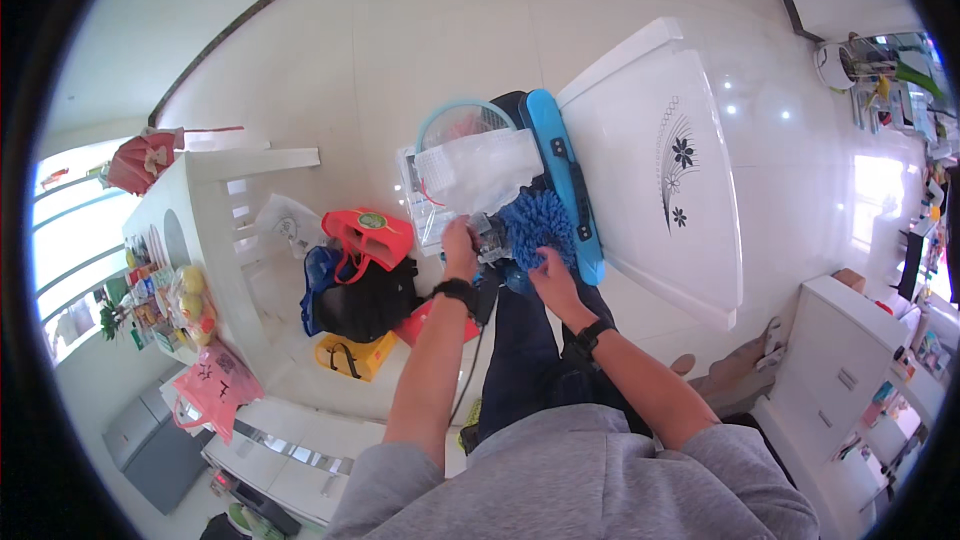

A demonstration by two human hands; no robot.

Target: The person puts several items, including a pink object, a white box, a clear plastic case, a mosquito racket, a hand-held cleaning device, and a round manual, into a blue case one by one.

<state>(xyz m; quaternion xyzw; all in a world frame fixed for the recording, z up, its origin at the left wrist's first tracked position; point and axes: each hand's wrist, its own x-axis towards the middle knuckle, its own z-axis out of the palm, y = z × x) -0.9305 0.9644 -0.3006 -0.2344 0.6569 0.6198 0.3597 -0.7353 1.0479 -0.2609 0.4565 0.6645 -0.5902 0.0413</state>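
Observation:
In front of me my left hand (pixel 459 248) is closed at the edge of a grey, clear-plastic-wrapped item (pixel 488 238), whose kind I cannot make out. My right hand (pixel 554 280) has its fingers bent against the near edge of a fluffy blue chenille cloth (pixel 535 222). Just beyond both hands lies a crumpled white plastic bag (pixel 485 170). It partly covers a round piece with a pale blue rim (pixel 450 112). A bright blue case edge with dark latches (pixel 565 175) runs along the right of these things.
A white table with black flower patterns (pixel 650 140) stands close on the right. On the floor to the left are a red bag (pixel 375 235), a black bag (pixel 365 305) and a yellow bag (pixel 355 356). A pink bag (pixel 220 387) hangs farther left. A white cabinet (pixel 830 360) is at the right.

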